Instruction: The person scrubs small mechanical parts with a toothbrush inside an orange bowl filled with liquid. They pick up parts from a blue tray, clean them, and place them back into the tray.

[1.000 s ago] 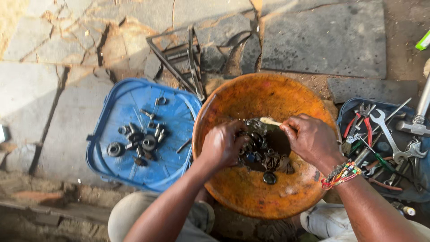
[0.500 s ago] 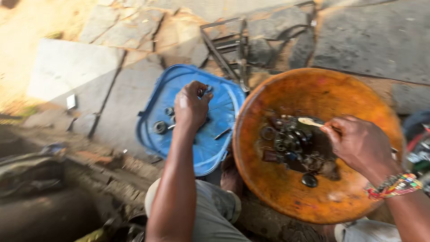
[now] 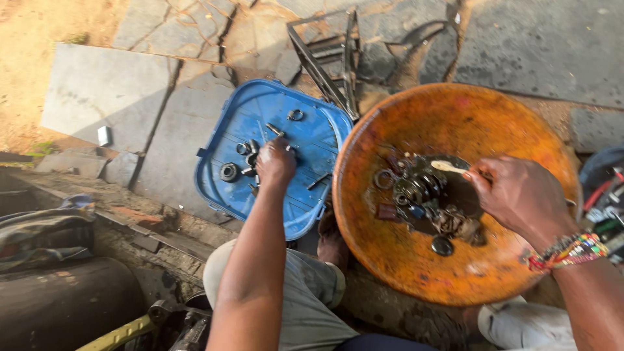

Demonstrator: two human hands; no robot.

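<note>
My left hand (image 3: 275, 162) reaches over a blue plastic lid (image 3: 305, 133) and rests among several small dark metal parts (image 3: 238, 161), fingers curled downward; whether it grips one I cannot tell. My right hand (image 3: 520, 195) hovers over a wide orange bowl (image 3: 416, 273) and pinches a small pale-handled brush (image 3: 448, 167). The brush tip points at a heap of greasy metal parts (image 3: 426, 198) sitting in dark liquid in the middle of the bowl. A beaded bracelet (image 3: 572, 250) circles my right wrist.
A bent metal frame (image 3: 328, 58) lies on the stone slabs behind the lid. Tools show at the right edge (image 3: 608, 208). A dark drum (image 3: 58, 305) and cloth (image 3: 39, 224) sit at the lower left. My knees (image 3: 305, 286) are below the bowl.
My left hand left the bowl and moved left onto the blue lid, settling among the parts there. The view shifted left. My right hand stayed over the bowl with the brush.
</note>
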